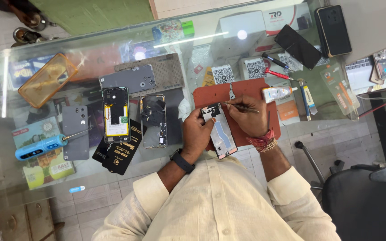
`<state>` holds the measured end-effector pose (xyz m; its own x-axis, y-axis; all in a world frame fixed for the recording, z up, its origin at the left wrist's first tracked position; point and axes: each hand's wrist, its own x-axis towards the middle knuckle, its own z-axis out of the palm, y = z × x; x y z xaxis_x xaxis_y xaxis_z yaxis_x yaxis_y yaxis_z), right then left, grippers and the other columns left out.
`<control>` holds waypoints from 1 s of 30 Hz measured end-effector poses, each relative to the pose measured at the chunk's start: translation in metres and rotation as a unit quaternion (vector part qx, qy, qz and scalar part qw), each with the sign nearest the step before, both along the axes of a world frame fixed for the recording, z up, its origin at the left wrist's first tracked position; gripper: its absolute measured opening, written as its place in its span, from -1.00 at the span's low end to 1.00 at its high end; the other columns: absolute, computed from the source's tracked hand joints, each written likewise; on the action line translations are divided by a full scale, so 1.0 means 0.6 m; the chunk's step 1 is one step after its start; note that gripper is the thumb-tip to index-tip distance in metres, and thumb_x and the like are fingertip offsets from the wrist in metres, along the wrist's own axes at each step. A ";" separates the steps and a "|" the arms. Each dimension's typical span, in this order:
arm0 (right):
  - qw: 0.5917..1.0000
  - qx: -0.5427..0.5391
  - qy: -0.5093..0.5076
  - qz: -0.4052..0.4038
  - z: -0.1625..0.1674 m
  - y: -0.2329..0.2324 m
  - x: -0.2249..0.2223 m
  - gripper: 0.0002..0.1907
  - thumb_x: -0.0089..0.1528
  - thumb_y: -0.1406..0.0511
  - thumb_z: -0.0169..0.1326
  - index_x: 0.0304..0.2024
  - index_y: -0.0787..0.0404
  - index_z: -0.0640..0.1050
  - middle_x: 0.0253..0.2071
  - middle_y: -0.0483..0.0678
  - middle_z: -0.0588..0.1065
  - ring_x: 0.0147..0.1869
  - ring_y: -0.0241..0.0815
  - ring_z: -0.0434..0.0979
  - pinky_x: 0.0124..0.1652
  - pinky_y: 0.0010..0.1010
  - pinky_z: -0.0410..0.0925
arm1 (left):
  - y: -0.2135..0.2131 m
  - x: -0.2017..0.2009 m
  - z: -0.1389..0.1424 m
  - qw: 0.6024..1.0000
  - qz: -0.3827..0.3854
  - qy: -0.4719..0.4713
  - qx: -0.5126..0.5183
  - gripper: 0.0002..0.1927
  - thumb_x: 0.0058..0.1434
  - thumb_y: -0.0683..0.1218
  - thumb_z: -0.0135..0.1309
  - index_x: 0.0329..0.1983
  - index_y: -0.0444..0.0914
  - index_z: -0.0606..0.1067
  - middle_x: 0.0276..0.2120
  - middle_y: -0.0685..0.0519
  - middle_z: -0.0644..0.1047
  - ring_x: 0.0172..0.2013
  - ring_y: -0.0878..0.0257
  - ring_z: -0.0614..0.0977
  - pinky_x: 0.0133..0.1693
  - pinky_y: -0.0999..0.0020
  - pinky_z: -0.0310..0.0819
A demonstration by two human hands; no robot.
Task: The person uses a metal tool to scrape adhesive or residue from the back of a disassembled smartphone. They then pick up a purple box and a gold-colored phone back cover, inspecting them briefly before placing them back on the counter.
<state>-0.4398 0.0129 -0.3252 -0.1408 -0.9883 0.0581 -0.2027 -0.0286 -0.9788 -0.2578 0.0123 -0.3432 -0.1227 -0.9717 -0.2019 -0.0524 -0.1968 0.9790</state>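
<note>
Red-brown work mat (211,96) lay on the glass counter (291,129); on it I steadied an opened phone (220,131), back cover off, its lower end hanging over the counter edge toward me; my left hand (196,134) gripped its left edge, fingers curled closed around the frame; my right hand (246,117) pinched a pair of tweezers (242,107), fingers closed on them, the tip seemingly at the phone's upper end, though contact was too small to confirm. Left of the mat lay two more opened phones (115,114), side by side; a blue electric screwdriver (41,147) rested well apart at far left; a small glue tube (277,93) sat just right of the mat.
</note>
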 end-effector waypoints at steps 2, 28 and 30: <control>1.000 -0.003 -0.009 0.013 -0.001 -0.002 -0.001 -0.90 0.25 0.52 0.18 -0.17 0.41 0.61 -0.19 0.00 0.64 -0.12 -0.38 0.63 -0.13 -0.58 0.51 | -0.001 0.001 0.000 1.000 -0.002 -0.005 0.009 -0.66 0.16 -0.27 0.17 0.02 -0.44 0.51 -0.28 -0.09 0.71 -0.32 0.30 0.73 -0.29 0.43 0.59; 0.999 0.051 0.003 -0.005 -0.032 0.111 -0.044 -0.96 0.21 0.52 0.18 -0.27 0.44 0.60 -0.26 0.05 0.64 -0.20 -0.37 0.63 -0.22 -0.55 0.52 | -0.006 0.002 -0.005 1.000 -0.009 -0.019 -0.016 -0.67 0.16 -0.28 0.16 0.00 -0.44 0.49 -0.29 -0.10 0.70 -0.31 0.28 0.74 -0.29 0.42 0.60; 0.997 0.069 -0.014 -0.012 -0.030 0.113 -0.042 -0.95 0.22 0.52 0.17 -0.26 0.44 0.60 -0.26 0.04 0.65 -0.21 -0.35 0.65 -0.24 -0.55 0.53 | -0.005 0.003 -0.003 1.000 -0.009 -0.020 -0.012 -0.68 0.16 -0.28 0.16 0.00 -0.44 0.49 -0.30 -0.10 0.70 -0.32 0.28 0.74 -0.30 0.42 0.60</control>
<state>-0.4647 0.0808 -0.3430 -0.1635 -0.9831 -0.0825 -0.1745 0.1112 -0.9784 -0.2560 0.0091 -0.3453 -0.1322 -0.9742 -0.1832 -0.0941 -0.1717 0.9807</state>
